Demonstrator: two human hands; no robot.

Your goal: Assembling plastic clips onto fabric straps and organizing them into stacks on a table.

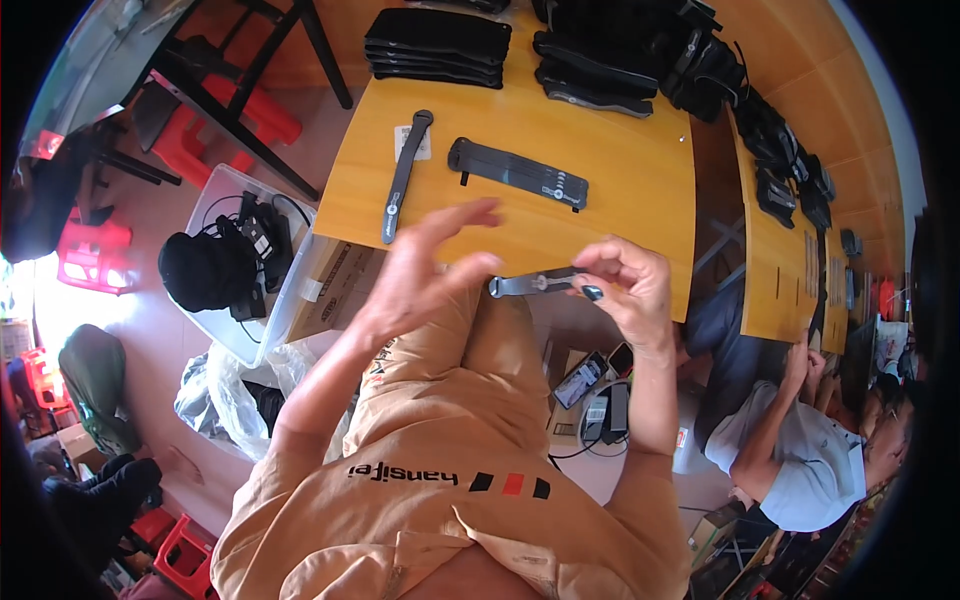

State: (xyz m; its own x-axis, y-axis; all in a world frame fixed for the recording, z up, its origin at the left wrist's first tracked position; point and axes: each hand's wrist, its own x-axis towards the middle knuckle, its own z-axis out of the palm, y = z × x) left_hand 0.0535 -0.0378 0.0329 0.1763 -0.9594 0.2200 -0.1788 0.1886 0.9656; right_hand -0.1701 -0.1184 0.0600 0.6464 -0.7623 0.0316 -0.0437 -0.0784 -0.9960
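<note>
A short dark grey strap (535, 284) with a rounded end and pale markings is pinched by my right hand (637, 290), in front of the table's near edge. A small dark oval piece (592, 293) shows at my right fingertips. My left hand (425, 270) hovers by the strap's other end, thumb and fingers apart, holding nothing. On the table beyond my hands lie a long narrow grey strap (405, 180) and a wider dark band (520, 175) with white printing. The narrow strap partly covers a white paper label (418, 143).
Black band stacks (437, 48) and folded black straps (595, 75) sit at the yellow table's (640, 215) far side. Left stands a clear bin (235, 335) with black items, near red stools (185, 555). A phone (580, 381) lies below. Another person (800, 460) sits right.
</note>
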